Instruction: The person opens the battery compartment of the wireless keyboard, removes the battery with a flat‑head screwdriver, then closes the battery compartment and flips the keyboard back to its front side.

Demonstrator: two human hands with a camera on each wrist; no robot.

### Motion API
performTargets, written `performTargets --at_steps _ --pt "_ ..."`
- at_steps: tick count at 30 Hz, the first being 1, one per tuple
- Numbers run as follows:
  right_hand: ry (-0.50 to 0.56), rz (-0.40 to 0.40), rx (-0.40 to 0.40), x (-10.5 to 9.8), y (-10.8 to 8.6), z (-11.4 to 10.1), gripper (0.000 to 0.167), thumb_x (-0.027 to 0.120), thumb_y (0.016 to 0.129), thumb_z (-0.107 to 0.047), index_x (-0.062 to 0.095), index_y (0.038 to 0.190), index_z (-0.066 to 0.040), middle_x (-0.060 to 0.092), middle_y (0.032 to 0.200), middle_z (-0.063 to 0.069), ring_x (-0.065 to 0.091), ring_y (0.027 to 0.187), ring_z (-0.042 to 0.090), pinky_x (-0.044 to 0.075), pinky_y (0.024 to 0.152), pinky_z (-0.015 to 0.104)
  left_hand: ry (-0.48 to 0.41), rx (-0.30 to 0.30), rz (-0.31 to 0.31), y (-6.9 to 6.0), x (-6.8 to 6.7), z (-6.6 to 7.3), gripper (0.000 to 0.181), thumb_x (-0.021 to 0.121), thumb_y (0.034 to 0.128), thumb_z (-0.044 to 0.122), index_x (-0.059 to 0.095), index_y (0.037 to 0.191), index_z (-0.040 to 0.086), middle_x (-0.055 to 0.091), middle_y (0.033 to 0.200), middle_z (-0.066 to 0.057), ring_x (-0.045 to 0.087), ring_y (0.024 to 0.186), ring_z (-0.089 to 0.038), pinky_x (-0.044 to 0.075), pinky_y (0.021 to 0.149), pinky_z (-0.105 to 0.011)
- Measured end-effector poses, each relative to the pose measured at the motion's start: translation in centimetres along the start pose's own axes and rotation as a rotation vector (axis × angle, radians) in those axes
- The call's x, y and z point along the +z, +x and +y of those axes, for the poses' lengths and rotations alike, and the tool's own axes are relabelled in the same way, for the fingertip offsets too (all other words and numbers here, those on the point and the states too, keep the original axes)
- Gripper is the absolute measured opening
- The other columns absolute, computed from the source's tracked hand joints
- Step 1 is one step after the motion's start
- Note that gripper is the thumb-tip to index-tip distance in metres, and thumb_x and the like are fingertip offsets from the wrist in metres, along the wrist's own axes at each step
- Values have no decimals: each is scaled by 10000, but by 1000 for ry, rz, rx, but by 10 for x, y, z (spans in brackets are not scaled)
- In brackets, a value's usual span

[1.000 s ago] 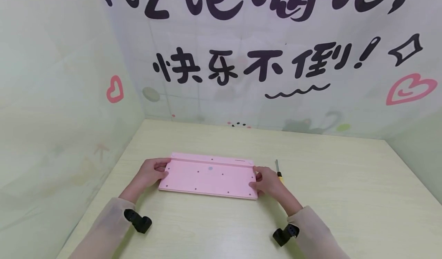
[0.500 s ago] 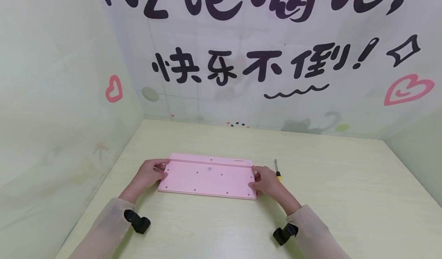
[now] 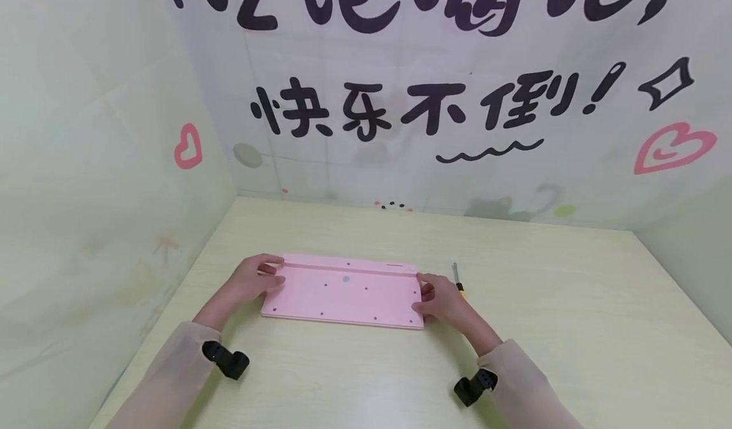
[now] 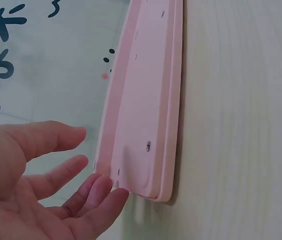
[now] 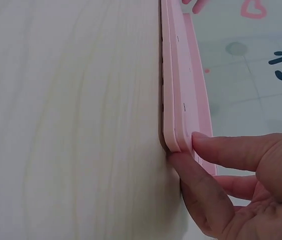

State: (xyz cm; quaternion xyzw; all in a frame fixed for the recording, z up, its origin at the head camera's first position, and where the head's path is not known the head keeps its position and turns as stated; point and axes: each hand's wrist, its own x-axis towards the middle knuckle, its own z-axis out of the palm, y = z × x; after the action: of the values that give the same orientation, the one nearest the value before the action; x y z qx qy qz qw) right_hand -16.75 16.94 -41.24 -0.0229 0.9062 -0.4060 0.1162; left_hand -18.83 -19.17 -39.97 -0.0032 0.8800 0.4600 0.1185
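A flat pink panel (image 3: pixel 349 299) lies on the table with its dotted face up and a raised strip along its far edge. My left hand (image 3: pixel 248 279) is at its left end; in the left wrist view that hand (image 4: pixel 45 185) has its fingers loosely spread by the corner of the panel (image 4: pixel 141 100), the thumb off it. At the other end, my right hand (image 3: pixel 446 302) pinches the edge. The right wrist view shows the right hand (image 5: pixel 246 185) with thumb and a finger on the near corner of the panel (image 5: pixel 173 100).
Just beyond my right hand lies a screwdriver (image 3: pixel 460 285) with a metal shaft and a yellow and black handle, partly hidden. The pale wooden table (image 3: pixel 543 289) meets a printed backdrop (image 3: pixel 354 168) behind and at the sides.
My left hand has loosened from the panel's left end, its thumb moving up and slightly right. My right hand keeps its pinch, and the panel stays nearly in place.
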Motion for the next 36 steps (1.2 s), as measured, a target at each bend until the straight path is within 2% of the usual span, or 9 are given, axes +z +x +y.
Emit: performTargets --at_steps 7,17,22,28,32,36 --pt "99 22 17 0 -1 5 631 726 734 34 452 1301 64 563 922 114 521 801 200 469 567 258 13 37 -16 4 5 16 420 608 872 127 501 1262 10 504 1146 -197 501 975 -298 500 730 -359" --pt "173 33 24 -2 -4 7 633 734 714 54 470 1289 53 554 869 105 512 760 187 479 573 263 1 94 -65 19 19 43 411 608 877 124 511 1264 26 535 1102 -161 519 968 -275 493 759 -372" --pt "187 36 31 -1 -3 7 632 732 714 59 475 1291 40 539 869 109 506 756 188 484 554 266 -11 115 -121 27 32 62 400 624 868 126 534 1249 45 567 1041 -117 540 907 -239 478 748 -354" --pt "192 25 55 -1 -3 7 629 730 731 32 474 1305 9 531 881 104 492 764 193 466 543 258 -1 189 -226 35 52 81 371 626 861 102 553 1217 27 574 1012 -98 542 909 -228 467 733 -343" --pt "193 26 47 -1 -3 7 628 731 729 33 474 1301 13 531 880 108 494 760 192 468 537 257 6 251 -304 42 65 87 365 619 866 94 548 1215 16 556 1078 -132 517 956 -225 461 765 -354" --pt "203 24 41 -2 -3 9 628 730 728 38 472 1300 17 529 878 109 494 755 190 481 538 272 38 306 -346 47 76 94 358 617 870 90 548 1214 18 530 1155 -153 502 1006 -225 435 846 -345"
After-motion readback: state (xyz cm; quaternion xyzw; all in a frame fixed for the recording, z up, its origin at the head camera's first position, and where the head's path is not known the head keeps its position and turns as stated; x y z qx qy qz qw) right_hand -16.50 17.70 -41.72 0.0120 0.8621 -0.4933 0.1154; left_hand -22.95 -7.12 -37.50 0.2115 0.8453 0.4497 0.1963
